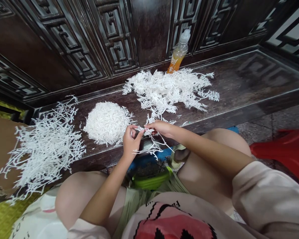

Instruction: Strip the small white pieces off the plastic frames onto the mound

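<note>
While left hand [132, 141] pinches the white sprig [149, 132], right hand [161, 128] has it pinched too, both grips nearly closed. It's at the desk's [229, 79] front edge, just right of the heap [106, 122].

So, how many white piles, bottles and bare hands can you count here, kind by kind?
White piles: 3 (branching stems, short bits, feathery sprigs)
Bottle: 1, holding orange liquid
Bare hands: 2 (left hand, right hand)
Total: 6
</note>
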A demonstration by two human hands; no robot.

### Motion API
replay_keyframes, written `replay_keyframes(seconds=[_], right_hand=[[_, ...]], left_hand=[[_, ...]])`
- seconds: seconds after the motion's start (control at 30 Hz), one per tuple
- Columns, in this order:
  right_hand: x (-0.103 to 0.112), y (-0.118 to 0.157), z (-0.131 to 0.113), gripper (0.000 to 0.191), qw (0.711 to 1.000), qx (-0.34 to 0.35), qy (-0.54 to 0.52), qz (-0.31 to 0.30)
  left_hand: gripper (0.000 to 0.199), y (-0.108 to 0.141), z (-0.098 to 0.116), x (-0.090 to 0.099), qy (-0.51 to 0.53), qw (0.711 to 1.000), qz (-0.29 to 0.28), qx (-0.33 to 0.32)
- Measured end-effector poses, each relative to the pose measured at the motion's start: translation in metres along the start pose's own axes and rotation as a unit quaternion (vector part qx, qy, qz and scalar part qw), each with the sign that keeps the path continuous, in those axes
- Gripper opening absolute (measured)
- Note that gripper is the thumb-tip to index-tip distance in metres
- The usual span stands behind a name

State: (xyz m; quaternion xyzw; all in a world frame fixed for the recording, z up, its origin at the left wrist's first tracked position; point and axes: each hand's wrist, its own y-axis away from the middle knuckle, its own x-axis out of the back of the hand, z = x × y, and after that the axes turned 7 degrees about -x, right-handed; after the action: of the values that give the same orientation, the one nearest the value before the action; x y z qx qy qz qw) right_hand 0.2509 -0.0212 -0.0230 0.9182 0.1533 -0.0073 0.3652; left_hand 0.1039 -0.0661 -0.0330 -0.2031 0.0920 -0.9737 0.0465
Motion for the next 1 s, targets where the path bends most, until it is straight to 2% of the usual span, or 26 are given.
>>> replay_keyframes(seconds=[0.37, 0.57, 0.7, 0.83, 0.93, 1.0], right_hand=[[-0.003, 0.004, -0.003, 0.012, 0.999, -0.025, -0.036, -0.028], [-0.005, 0.009, -0.005, 0.014, 0.999, 0.008, -0.009, -0.038], [-0.006, 0.012, -0.006, 0.015, 0.999, 0.020, -0.003, -0.031], [-0.005, 0.012, -0.003, 0.018, 0.997, 0.065, 0.038, -0.021], [-0.004, 0.011, -0.002, 0.021, 0.987, 0.127, 0.091, -0.031], [-0.003, 0.010, -0.002, 0.022, 0.975, 0.178, 0.134, -0.025]], left_hand=[[0.021, 0.001, 0.005, 0.002, -0.026, 0.999, 0.033, -0.010], [0.021, 0.001, 0.007, 0.002, -0.025, 0.998, 0.051, -0.026], [0.028, 0.001, 0.007, 0.002, -0.007, 0.998, 0.051, -0.031], [0.030, 0.000, 0.006, 0.003, 0.020, 0.999, 0.017, -0.022], [0.025, 0.001, 0.005, 0.003, 0.029, 0.999, -0.024, -0.013], [0.022, 0.001, 0.004, 0.003, 0.024, 0.999, -0.029, -0.006]])
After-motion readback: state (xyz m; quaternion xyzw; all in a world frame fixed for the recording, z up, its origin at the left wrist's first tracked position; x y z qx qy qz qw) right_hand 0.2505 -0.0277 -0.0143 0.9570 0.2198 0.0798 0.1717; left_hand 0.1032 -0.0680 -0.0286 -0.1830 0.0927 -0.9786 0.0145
